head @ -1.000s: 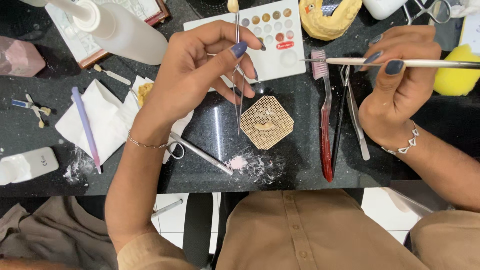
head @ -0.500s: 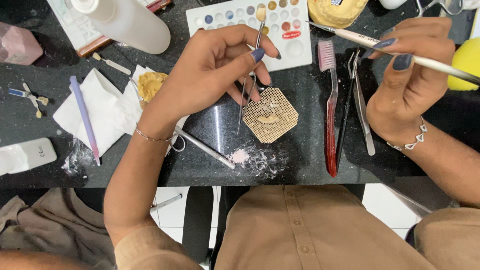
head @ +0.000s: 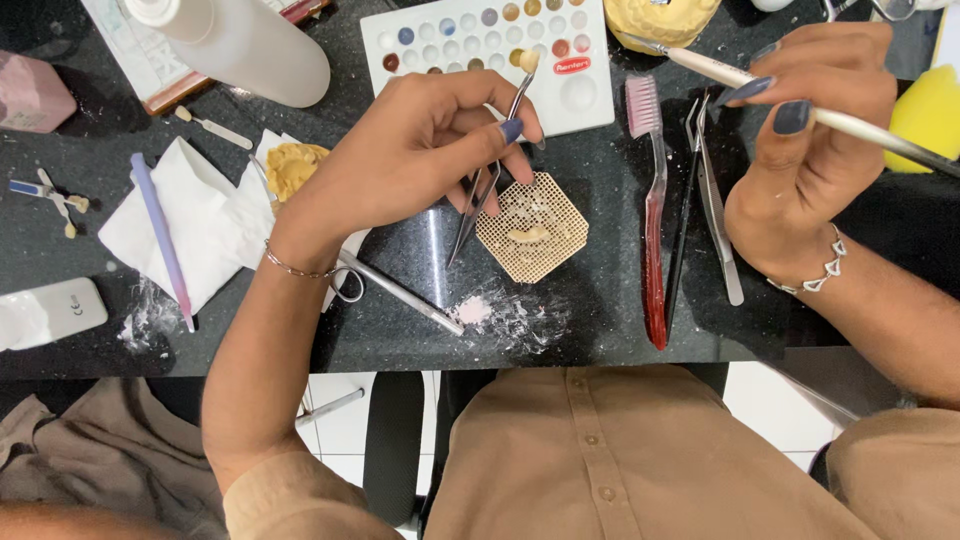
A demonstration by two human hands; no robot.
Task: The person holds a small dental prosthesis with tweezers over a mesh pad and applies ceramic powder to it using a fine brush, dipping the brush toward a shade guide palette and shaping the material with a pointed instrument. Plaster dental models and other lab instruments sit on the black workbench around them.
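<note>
Tweezers [head: 487,175] in left hand [head: 420,150]; right hand [head: 810,150] holds brush [head: 800,105].

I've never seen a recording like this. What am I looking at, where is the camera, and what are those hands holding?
No machine here: a person's two bare hands, filmed from a camera on their head looking down at a dark worktop. The left hand holds metal tweezers gripping a small tooth-like piece at the top. The right hand holds a thin brush. Between them lies a honeycomb tray. Nearby: a white colour palette, a red toothbrush, spare tweezers and tissues.
</note>
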